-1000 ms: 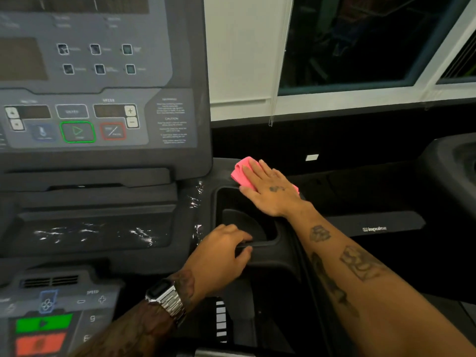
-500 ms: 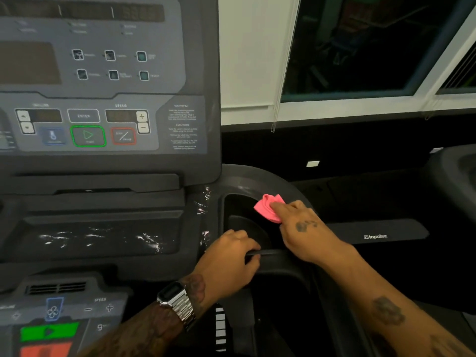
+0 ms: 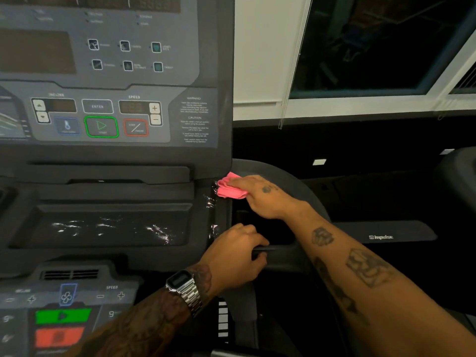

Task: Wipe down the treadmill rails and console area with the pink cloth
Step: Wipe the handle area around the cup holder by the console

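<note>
Here we press the pink cloth (image 3: 230, 187) under the flattened fingers of our right hand (image 3: 260, 195), bunched just beyond the fingertips against the console (image 3: 108, 73) edge; our left hand (image 3: 237, 256), nearer us, is curled around the rail (image 3: 280, 249).

Dark treadmill console (image 3: 116, 228) with wet shiny tray, curved black rail (image 3: 283, 176) at its right side, crumpled pink cloth (image 3: 229, 189) lying on the rail, beside the console edge
</note>
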Demonstrator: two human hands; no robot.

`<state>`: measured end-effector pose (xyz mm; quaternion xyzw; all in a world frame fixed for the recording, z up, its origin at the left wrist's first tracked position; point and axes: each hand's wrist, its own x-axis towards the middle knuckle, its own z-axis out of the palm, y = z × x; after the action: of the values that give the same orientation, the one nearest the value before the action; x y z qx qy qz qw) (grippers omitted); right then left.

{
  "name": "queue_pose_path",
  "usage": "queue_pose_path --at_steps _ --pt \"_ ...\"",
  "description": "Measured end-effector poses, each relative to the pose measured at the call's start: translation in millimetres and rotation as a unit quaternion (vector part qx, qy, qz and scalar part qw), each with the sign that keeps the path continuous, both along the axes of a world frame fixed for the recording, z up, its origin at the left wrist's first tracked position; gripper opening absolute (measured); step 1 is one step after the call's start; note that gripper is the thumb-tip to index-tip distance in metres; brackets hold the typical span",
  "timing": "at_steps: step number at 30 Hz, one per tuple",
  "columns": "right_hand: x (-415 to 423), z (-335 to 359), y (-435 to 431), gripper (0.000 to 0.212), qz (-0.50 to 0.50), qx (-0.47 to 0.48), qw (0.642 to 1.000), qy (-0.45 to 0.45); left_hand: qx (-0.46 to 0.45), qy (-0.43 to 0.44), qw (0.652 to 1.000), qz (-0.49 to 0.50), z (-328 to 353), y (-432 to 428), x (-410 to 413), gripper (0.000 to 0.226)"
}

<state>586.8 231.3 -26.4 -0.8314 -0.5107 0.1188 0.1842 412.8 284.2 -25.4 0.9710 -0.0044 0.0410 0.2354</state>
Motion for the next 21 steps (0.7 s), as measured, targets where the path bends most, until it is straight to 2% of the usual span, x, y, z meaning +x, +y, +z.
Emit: queue_pose_path --at_steps 4,6,9,12,19,21 --pt "6 4 -26 0.063 -0.096 -0.003 0.995 0.02 -0.016 0.021 1.0 -0.005 4 4 1 0.037" --pt "-1 6 -46 0.062 -0.155 0.01 0.988 0.0 -0.012 0.023 1.0 -0.005 5 6 1 0.037" --pt "-17 9 -77 0.056 -0.201 0.024 0.979 -0.036 0.013 0.02 1.0 -0.01 5 9 0 0.037" --pt "-21 8 -90 0.054 -0.241 0.011 0.97 -0.017 0.033 0.021 0.999 -0.016 5 8 0 0.036" --pt "-25 -5 -29 0.061 -0.246 0.024 0.969 -0.001 0.03 0.013 0.999 -0.003 3 5 -2 0.039" --pt "-25 -2 -7 0.062 -0.209 0.026 0.977 -0.005 0.024 0.021 0.999 -0.004 2 6 -3 0.04"
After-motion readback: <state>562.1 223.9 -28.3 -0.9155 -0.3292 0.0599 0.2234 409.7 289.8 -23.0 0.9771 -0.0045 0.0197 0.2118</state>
